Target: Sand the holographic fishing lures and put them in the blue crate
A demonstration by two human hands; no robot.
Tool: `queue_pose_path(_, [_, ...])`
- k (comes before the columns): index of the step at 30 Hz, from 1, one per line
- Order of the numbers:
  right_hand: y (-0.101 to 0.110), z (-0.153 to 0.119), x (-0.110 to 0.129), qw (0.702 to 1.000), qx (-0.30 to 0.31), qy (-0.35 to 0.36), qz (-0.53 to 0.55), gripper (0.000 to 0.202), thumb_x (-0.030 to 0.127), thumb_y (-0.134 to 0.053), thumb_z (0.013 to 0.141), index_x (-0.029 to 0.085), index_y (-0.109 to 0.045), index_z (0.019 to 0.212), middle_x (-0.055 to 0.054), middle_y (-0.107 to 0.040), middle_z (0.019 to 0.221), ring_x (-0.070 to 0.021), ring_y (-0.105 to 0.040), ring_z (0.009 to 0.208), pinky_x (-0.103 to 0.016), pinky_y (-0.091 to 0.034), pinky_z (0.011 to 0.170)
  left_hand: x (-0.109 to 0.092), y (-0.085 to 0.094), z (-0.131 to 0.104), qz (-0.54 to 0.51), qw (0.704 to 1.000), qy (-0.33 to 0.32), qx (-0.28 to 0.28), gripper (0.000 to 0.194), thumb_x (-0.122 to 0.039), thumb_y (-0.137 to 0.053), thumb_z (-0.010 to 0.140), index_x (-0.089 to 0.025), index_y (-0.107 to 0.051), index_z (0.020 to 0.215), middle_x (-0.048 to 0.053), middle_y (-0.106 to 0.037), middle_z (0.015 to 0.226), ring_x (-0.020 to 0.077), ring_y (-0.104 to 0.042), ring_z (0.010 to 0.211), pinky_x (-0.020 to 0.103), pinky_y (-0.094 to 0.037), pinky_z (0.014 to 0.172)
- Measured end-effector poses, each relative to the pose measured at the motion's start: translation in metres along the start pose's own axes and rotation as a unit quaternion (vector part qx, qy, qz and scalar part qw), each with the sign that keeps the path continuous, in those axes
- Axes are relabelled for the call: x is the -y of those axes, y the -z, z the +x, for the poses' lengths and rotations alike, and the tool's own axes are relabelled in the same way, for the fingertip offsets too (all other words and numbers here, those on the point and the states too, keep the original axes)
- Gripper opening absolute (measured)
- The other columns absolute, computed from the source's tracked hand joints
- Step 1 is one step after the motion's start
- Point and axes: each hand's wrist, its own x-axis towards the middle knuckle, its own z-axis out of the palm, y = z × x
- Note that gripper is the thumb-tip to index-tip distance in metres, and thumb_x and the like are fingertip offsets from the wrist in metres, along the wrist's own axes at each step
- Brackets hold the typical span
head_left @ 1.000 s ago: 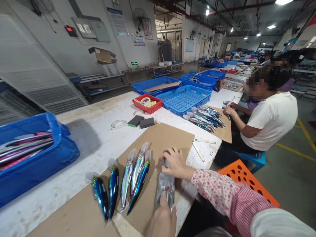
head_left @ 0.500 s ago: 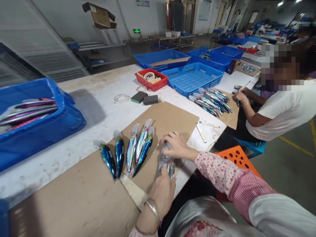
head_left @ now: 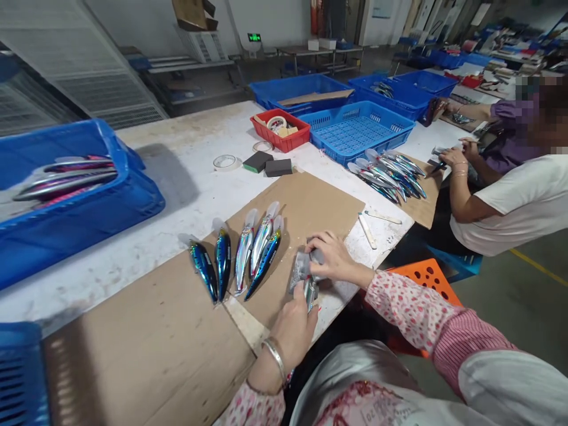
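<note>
My left hand [head_left: 293, 325] is closed round the body of a silver fishing lure [head_left: 310, 291] near the cardboard's front edge. At the lure's clear-lipped end, my right hand [head_left: 333, 259] has its fingers curled over and pinching. Beside the lure and partly under my fingers lies a crumpled-looking grey piece [head_left: 300, 265]; its kind is unclear. Several finished-looking lures with clear lips, among them a blue one [head_left: 223, 263] and a silver one [head_left: 245, 251], rest fanned out on the cardboard sheet [head_left: 319, 198] left of my hands.
A blue bin [head_left: 146, 198] with pink and silver lures stands at left. Farther back are dark sanding blocks [head_left: 278, 168], a tape roll [head_left: 224, 161], a red basket [head_left: 288, 141] and a blue tray [head_left: 355, 155]. A co-worker [head_left: 523, 195] sits at right by a lure pile [head_left: 390, 177].
The whole view has shifted, so the table appears slightly lower left to right. My right hand has turned a little at the lure, and more of the grey piece shows. The co-worker's hands have moved.
</note>
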Motion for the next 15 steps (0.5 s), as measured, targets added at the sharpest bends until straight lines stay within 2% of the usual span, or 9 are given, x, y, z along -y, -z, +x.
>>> queue_pose_path(4, [0.007, 0.011, -0.004, 0.997, -0.031, -0.024, -0.06, 0.027, 0.028, -0.066, 0.076, 0.022, -0.062, 0.102, -0.008, -0.054, 0.127, -0.0289, -0.04, 0.119, -0.042, -0.036, 0.092, 0.002, -0.001, -0.001, -0.001, 1.0, 0.003, 0.001, 0.056, -0.028, -0.036, 0.091, -0.005, -0.024, 0.141, 0.018, -0.069, 0.102, 0.0287, -0.065, 0.102, 0.038, -0.048, 0.085])
queue_pose_path(8, [0.004, 0.001, 0.006, 0.998, 0.002, 0.045, -0.037, 0.03, 0.031, -0.068, 0.073, 0.022, -0.062, 0.101, -0.007, -0.053, 0.128, -0.0278, -0.041, 0.117, -0.04, -0.037, 0.092, 0.007, -0.002, -0.002, -0.015, 1.0, -0.006, 0.009, 0.057, -0.029, -0.035, 0.092, -0.005, -0.023, 0.142, 0.017, -0.069, 0.103, 0.0271, -0.065, 0.102, 0.037, -0.048, 0.087])
queue_pose_path(10, [0.003, -0.003, 0.005, 0.998, 0.008, 0.057, -0.021, 0.029, 0.031, -0.069, 0.073, 0.022, -0.062, 0.1, -0.005, -0.055, 0.126, -0.0258, -0.043, 0.115, -0.038, -0.037, 0.093, 0.008, -0.002, -0.004, -0.023, 1.0, -0.008, 0.005, 0.057, -0.03, -0.035, 0.091, -0.007, -0.024, 0.143, 0.015, -0.069, 0.106, 0.0255, -0.065, 0.103, 0.036, -0.048, 0.088])
queue_pose_path(15, [0.018, 0.013, -0.025, 0.995, -0.073, -0.052, -0.035, 0.024, 0.023, -0.066, 0.072, 0.02, -0.063, 0.096, -0.008, -0.057, 0.121, -0.0281, -0.044, 0.115, -0.043, -0.035, 0.095, 0.009, 0.004, -0.01, -0.007, 1.0, -0.016, 0.006, 0.059, -0.031, -0.035, 0.092, -0.006, -0.024, 0.145, 0.016, -0.069, 0.109, 0.0249, -0.064, 0.107, 0.035, -0.049, 0.09])
